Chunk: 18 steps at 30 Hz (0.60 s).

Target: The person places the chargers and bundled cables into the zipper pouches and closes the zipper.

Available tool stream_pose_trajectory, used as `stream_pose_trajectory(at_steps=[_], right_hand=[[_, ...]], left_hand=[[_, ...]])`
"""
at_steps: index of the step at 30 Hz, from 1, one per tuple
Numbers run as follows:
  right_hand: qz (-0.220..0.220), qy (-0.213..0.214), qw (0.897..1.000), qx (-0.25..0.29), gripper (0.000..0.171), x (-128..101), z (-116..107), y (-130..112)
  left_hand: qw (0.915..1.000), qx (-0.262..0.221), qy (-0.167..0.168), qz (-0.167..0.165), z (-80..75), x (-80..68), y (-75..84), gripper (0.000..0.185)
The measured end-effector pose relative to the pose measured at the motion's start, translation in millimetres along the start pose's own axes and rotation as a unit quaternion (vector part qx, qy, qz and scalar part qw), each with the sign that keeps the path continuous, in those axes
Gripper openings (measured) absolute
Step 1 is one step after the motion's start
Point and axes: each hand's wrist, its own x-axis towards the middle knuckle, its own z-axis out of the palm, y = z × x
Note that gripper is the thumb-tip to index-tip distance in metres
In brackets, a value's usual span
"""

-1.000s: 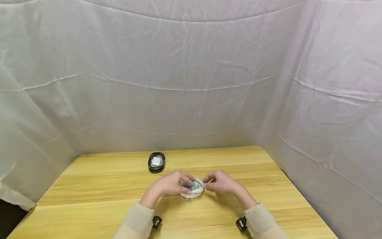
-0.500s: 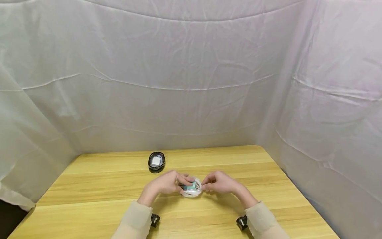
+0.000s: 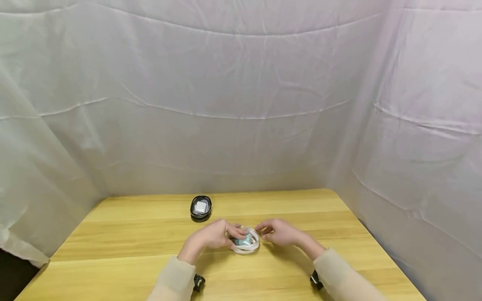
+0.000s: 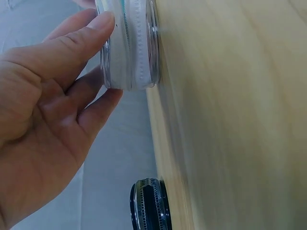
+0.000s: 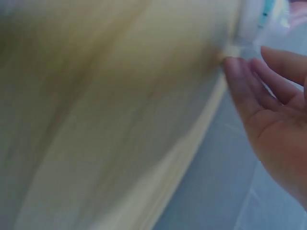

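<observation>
Two hands on my head view, both closed in on one small clear round case [image 3: 246, 242] sitting on the wooden table [image 3: 132, 234]. The left hand [image 3: 212, 235] grips the case from its left side, thumb over the top and fingers curled to the rim. The right hand [image 3: 280, 231] sits just right of the case, fingertips at its edge; I cannot tell from here whether they pinch it or only touch. Inside the case I see something teal and white, too small to name. Beyond the case, toward the draped white cloth, lies a black oval case [image 3: 201, 207] with a white block in it, well apart from both hands. No writing I can read.

Over to the left wrist view: the clear case [image 4: 129, 45] shows side on, a transparent plastic shell with a white zip running round its edge and a thin teal line inside. The left hand [image 4: 53, 120] has fingers [image 4: 81, 45] laid across one face and the thumb against the rim, so it holds the case, which rests against the pale grained table [image 4: 230, 120]. The black case [image 4: 149, 205] shows low down, ribbed along its edge.

Right wrist view now, blurred: the right hand [image 5: 276, 120] is loosely spread, fingertips [image 5: 235, 72] just beside the clear case [image 5: 261, 19] at the table [image 5: 120, 110]; contact I cannot tell.
</observation>
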Motion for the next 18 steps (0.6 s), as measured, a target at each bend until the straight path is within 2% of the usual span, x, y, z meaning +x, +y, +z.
stream_pose_trajectory(at_steps=[10,18], right_hand=[[0.009,-0.016,0.997,0.073,0.031,16,3,11],[0.001,-0.027,0.996,0.09,0.024,34,3,21]], left_hand=[[0.9998,-0.008,0.012,-0.011,0.2,1.8,0.4,0.04],[0.9997,-0.011,0.016,-0.012,-2.2,2.0,0.9,0.04]])
